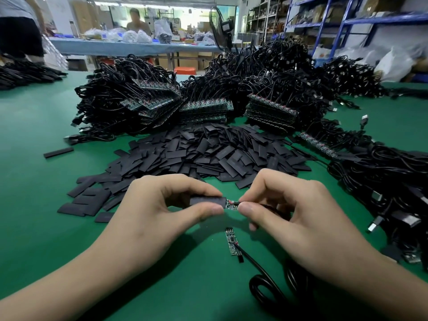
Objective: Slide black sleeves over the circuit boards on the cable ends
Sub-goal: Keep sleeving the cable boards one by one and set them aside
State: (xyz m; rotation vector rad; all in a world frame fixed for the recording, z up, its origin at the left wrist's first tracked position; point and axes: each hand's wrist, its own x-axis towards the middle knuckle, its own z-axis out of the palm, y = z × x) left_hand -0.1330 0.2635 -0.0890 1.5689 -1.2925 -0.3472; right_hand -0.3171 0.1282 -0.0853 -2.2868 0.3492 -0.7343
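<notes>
My left hand (148, 209) pinches a flat black sleeve (206, 201) between thumb and fingers. My right hand (296, 214) pinches the cable end of a small circuit board (231, 205), whose other end sits inside the sleeve's mouth. A short stretch of board with red wire shows between the two hands. On the green mat just below lies a second bare circuit board (232, 242) on its black cable (261, 274). A big heap of loose black sleeves (208, 154) spreads out behind my hands.
Stacks of circuit boards with tangled black cables (162, 105) rise behind the sleeve heap. More cables with USB plugs (393, 193) pile up at the right. One stray sleeve (58, 152) lies at the left. People stand at a far table (115, 47); blue shelving (347, 22) is back right.
</notes>
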